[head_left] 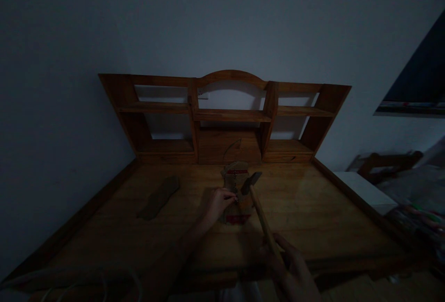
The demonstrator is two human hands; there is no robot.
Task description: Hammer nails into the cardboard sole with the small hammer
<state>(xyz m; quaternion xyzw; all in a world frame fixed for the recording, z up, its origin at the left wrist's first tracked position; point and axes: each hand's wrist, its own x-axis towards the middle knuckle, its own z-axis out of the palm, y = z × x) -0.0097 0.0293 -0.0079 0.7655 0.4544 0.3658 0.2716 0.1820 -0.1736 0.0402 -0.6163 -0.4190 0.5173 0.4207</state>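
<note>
The left hand (218, 202) pinches something small, too dim to identify, on the cardboard piece (235, 190), just beside the hammer (251, 182) gripped by the right hand (290, 269). Those fingertips could be struck if the hammer lands off line.

The desk (313, 209) is warm honey-brown wood with a faint sheen, and the shelf unit (229, 116) at its back is the same orange-brown, darker in its recesses. In front of the shelf unit lies a tan cardboard piece (235, 179) with red printed bands. Left of the cardboard lies a dull brown strip (159, 197). The hammer (259, 209) beside the cardboard has a dark grey head and a pale yellowish wooden handle. The wall (222, 19) behind the shelf unit is plain bluish grey.
</note>
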